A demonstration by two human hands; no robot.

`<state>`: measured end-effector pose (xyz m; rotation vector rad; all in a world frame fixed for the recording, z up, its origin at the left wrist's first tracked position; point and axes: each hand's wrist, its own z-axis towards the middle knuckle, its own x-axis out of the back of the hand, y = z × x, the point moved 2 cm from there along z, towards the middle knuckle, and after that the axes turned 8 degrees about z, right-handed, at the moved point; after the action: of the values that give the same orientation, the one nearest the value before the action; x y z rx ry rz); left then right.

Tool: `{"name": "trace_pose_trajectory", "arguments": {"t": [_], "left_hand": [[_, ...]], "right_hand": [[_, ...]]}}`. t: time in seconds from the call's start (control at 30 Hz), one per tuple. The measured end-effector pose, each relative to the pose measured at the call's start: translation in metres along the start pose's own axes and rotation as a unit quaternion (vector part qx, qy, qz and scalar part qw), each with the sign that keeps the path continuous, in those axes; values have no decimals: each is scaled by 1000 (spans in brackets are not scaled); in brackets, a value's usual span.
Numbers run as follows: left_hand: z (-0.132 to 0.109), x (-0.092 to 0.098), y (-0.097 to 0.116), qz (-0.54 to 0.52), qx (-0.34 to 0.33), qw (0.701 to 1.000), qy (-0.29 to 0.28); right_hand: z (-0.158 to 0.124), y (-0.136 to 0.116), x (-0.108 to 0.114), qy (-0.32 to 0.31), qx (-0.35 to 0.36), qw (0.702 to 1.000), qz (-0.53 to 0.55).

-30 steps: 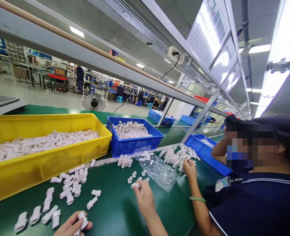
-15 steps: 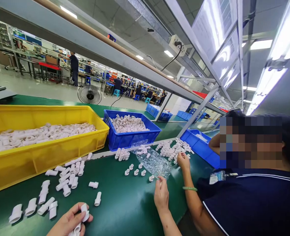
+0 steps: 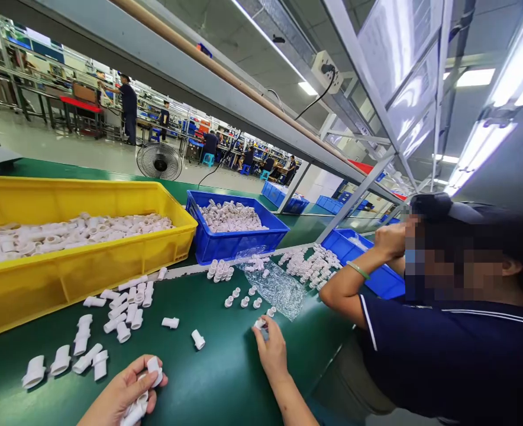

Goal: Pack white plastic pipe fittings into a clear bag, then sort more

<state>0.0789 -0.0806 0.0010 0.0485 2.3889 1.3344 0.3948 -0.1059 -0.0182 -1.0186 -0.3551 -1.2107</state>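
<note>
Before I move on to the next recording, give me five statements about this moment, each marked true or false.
1. The left hand holds more than one white piece. True.
2. The right hand rests on the yellow bin. False: it pinches a white piece, well away from that bin.
3. The yellow bin and the blue bin beside it both contain white pieces. True.
4. The clear plastic lies in the yellow bin. False: it lies on the green table.
5. The co-worker's hand is raised to head height. True.
</note>
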Motion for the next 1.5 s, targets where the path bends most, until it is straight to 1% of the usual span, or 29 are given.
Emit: {"name": "trace_pose_trajectory", "arguments": {"t": [0.1, 0.2, 0.3, 0.33, 0.37, 0.4, 0.43, 0.5, 0.53, 0.6, 0.7, 0.77, 0.87, 0.93, 1.03, 1.13, 1.2, 1.3, 1.4, 1.5], "left_hand": [[-2, 1, 2, 1, 1, 1000, 0], [-3, 4, 5, -5, 13, 1000, -7], [-4, 6, 7, -19, 36, 999, -15], [-4, 6, 7, -26, 38, 999, -17], [-4, 6, 7, -32, 38, 999, -16], [-4, 7, 6, -37, 33, 999, -14], [-4, 7, 6, -41, 28, 999, -12], [-4, 6, 6, -43, 23, 999, -11], [-5, 6, 7, -43, 25, 999, -12], [-5, 6, 8, -47, 25, 999, -14], [-6, 7, 8, -51, 25, 998, -8], [-5, 9, 7, -52, 28, 998, -13], [-2, 13, 4, -69, 27, 996, -45], [0, 16, 3, -87, 25, 994, -62], [1, 18, 2, -99, 25, 993, -63], [1, 19, 1, -96, 24, 993, -59], [1, 19, -1, -93, 25, 994, -56], [3, 20, -4, -92, 27, 994, -56], [3, 20, -4, -86, 26, 994, -61], [2, 18, -2, -78, 26, 994, -66]], "right_hand": [[10, 13, 0, -4, -16, 999, -40], [11, 15, -1, -9, -13, 999, -46], [8, -1, 4, 40, 42, 998, -38], [7, -11, 5, 49, 68, 996, -32], [6, -22, 5, 41, 94, 995, -21], [6, -36, 3, 18, 120, 993, -6], [7, -49, -1, -19, 146, 989, 10], [9, -77, -14, -101, 184, 977, 28], [11, -88, -23, -132, 195, 971, 27], [16, -106, -43, -169, 205, 964, 8], [19, -117, -68, -187, 202, 961, -27], [16, -118, -76, -189, 197, 961, -36], [9, -116, -73, -172, 180, 968, -9], [5, -114, -64, -144, 171, 974, 36], [3, -106, -45, -92, 160, 977, 108], [6, -89, -26, -51, 106, 984, 134], [9, -75, -16, -37, 81, 989, 117], [17, -58, -8, -22, 93, 994, 47], [27, -49, -10, -25, 74, 996, -45], [35, -44, -15, -55, 41, 994, -87]]}}
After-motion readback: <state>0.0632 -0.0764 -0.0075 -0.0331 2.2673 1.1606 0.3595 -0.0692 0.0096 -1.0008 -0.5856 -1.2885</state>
